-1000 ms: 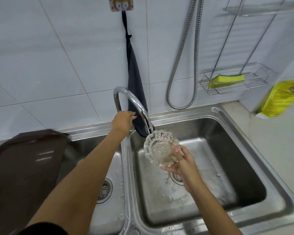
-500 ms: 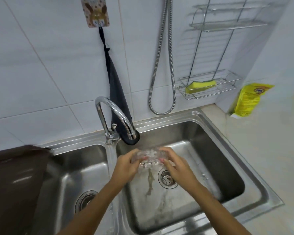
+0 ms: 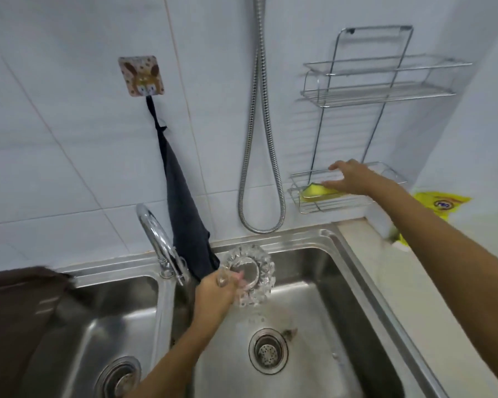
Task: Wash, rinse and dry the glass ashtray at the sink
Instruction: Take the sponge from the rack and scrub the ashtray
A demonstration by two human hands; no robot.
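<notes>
Released by the right hand (image 3: 347, 179), now spread open at the yellow sponge (image 3: 314, 191), the wet cut-glass ashtray (image 3: 252, 278) is gripped by the left hand (image 3: 214, 295); scrubbing, rinsing, drying seemingly remain.

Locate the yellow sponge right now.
The yellow sponge lies in the lower wire rack basket on the wall, right of the sink, under the right hand.

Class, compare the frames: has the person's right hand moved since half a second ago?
Yes. The right hand left the clear glass ashtray and went up and right to the wall-mounted wire rack, reaching the yellow sponge.
</notes>
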